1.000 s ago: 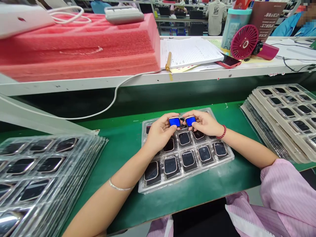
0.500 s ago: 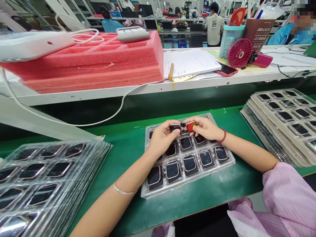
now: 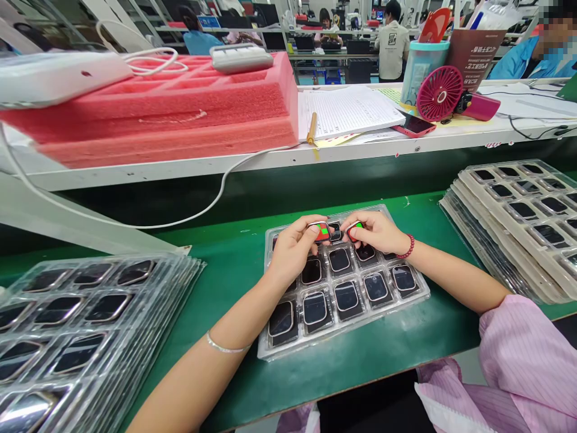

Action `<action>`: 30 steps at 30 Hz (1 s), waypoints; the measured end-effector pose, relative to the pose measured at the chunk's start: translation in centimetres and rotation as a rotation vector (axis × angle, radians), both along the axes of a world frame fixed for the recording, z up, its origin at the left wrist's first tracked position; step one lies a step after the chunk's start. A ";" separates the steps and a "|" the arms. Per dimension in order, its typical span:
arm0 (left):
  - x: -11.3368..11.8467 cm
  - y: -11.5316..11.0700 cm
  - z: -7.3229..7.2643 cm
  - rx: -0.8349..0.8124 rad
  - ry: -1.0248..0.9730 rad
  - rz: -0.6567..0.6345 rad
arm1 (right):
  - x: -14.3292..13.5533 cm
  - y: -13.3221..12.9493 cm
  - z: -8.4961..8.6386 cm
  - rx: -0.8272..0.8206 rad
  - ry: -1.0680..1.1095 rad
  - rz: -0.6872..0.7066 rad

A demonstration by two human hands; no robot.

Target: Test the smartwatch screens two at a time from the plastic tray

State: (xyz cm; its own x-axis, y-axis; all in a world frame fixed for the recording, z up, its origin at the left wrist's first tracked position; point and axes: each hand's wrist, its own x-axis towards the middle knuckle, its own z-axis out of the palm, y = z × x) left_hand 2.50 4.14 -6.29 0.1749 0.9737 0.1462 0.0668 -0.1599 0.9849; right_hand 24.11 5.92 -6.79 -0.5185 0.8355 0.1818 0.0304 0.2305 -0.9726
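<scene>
Between thumb and fingers, my left hand [image 3: 295,245] holds a smartwatch [image 3: 321,231] whose lit screen shows red and green. My right hand [image 3: 377,232] grips a second smartwatch [image 3: 355,231], also lit red and green and partly covered by the thumb. Both are held just above the far part of a clear plastic tray [image 3: 342,332]. Strapless watch bodies with dark screens fill the tray's visible pockets, such as a watch [image 3: 314,308] in the near row. My hands hide some of the pockets.
Stacked trays of watches stand at left [image 3: 148,337] and right [image 3: 478,234] on the green bench [image 3: 225,264]. A shelf [image 3: 270,157] behind carries pink foam [image 3: 189,129], papers [image 3: 347,114], a phone [image 3: 413,125] and a magenta fan [image 3: 439,93]. A white cable [image 3: 198,218] hangs below. Other people sit or stand beyond.
The left watch's screen has gone from dark to red and green. The right watch has tilted a little in my fingers and shows more green. The tray has not moved.
</scene>
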 end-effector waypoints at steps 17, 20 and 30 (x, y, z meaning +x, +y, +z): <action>0.0 0.2 -0.6 -0.005 -0.014 -0.052 | 0.0 0.1 -0.3 0.077 0.013 0.025; -0.1 0.2 -0.7 0.014 -0.002 -0.045 | 0.0 0.1 -0.3 0.077 0.006 0.042; 0.0 0.1 -0.3 0.036 0.022 0.010 | 0.2 0.2 -0.3 0.134 -0.015 0.028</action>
